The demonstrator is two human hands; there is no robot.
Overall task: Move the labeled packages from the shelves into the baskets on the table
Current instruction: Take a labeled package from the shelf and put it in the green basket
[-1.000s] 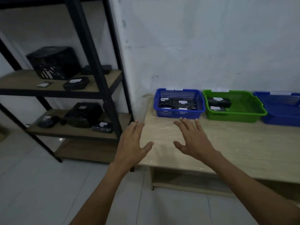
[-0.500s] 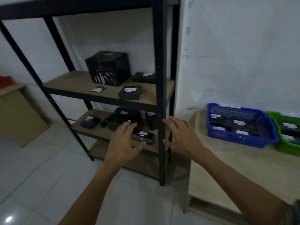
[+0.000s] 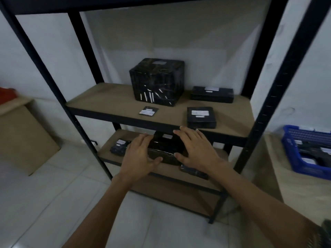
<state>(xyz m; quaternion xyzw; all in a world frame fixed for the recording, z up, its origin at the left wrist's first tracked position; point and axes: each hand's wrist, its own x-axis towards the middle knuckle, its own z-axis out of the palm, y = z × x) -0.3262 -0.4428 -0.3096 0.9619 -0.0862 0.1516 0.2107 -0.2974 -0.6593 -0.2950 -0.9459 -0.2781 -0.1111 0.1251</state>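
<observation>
Black wrapped packages with white labels lie on a black-framed shelf rack. On the upper board stand a big cube package, a long flat package, a square package and a thin small packet. A bulky black package sits on the lower board. My left hand and my right hand hover in front of it, one at each side, fingers straight and spread, holding nothing. A small package lies left of them, and another package shows under my right wrist.
A blue basket with packages inside stands on the wooden table at the right edge. A cardboard box sits on the tiled floor at the left. The rack's front posts flank my arms.
My view has turned left from the table and its baskets to face the shelf rack. Both open hands have moved with it and reached in toward the lower shelf's bulky package.
</observation>
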